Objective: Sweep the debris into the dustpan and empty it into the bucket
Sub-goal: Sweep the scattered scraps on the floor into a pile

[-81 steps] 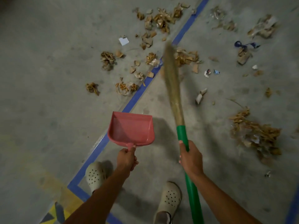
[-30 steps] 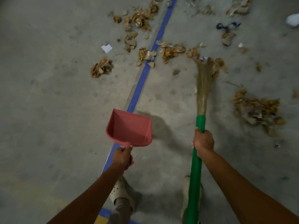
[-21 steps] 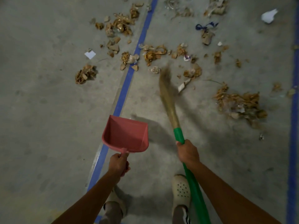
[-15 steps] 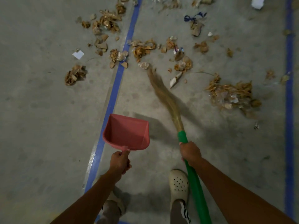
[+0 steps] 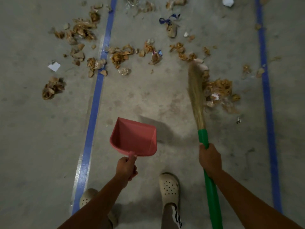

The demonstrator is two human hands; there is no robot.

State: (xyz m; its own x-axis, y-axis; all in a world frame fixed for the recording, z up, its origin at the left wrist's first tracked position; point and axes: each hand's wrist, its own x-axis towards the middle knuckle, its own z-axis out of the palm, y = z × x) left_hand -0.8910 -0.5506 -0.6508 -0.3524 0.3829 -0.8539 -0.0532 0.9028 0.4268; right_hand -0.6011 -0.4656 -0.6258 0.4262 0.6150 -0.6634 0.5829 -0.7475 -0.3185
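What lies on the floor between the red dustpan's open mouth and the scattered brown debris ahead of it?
In the head view, nothing: bare grey concrete floor separates the dustpan from the debris.

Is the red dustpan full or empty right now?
Empty. The dustpan in the left hand shows only bare red plastic inside; the debris lies on the floor.

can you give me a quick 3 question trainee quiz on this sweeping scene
1. True or false: the red dustpan already holds debris.
2. Which hand grips the green broom? A) left hand B) right hand
3. Fill in: the broom bristles sit beside the debris pile, between the two ____ floor lines.

Key: 1 false; 2 B; 3 blue.
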